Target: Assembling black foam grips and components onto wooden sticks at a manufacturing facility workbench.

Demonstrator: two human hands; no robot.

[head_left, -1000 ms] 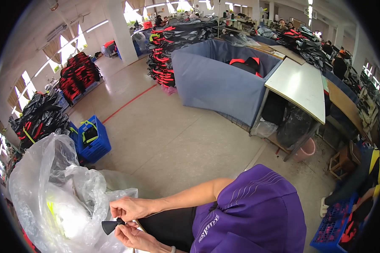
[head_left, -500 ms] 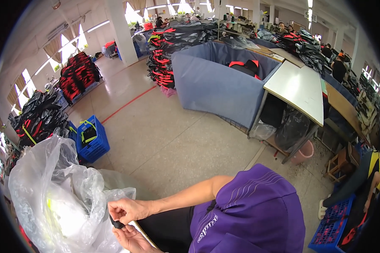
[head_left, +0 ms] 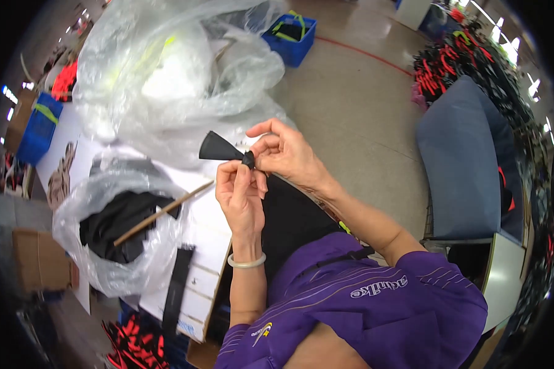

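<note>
Left hand: your left hand (head_left: 240, 194) is raised palm-up in front of you, fingers curled in loosely, thumb and forefinger closed on the narrow end of the black fabric piece (head_left: 218, 147)
Right hand: your right hand (head_left: 286, 154) sits just right of the left and touching it, thumb and first fingers pinched on the same narrow end, the other fingers spread and lifted clear
Fabric piece: a small black fan-shaped piece, its tip caught between your two pinches and its wide end flaring out to the left of both hands, held in the air above the white worktop (head_left: 203, 234)
Below your hands: a thin wooden stick (head_left: 163, 212) lies slanted across an open clear bag of black pieces (head_left: 120, 227), down and left of your left hand; a black strap (head_left: 175, 295) lies on the worktop beside your left forearm
Beyond your hands: a large crumpled clear plastic bag (head_left: 172, 74) rises past the fabric piece
Risk, grip: both holds bear on one small point, so in my judgement easing either pinch could let the piece twist or drop toward the bag below
Risk, view: your fingertips cover the tip, so you cannot see how it sits there; a fold could go askew unnoticed
</note>
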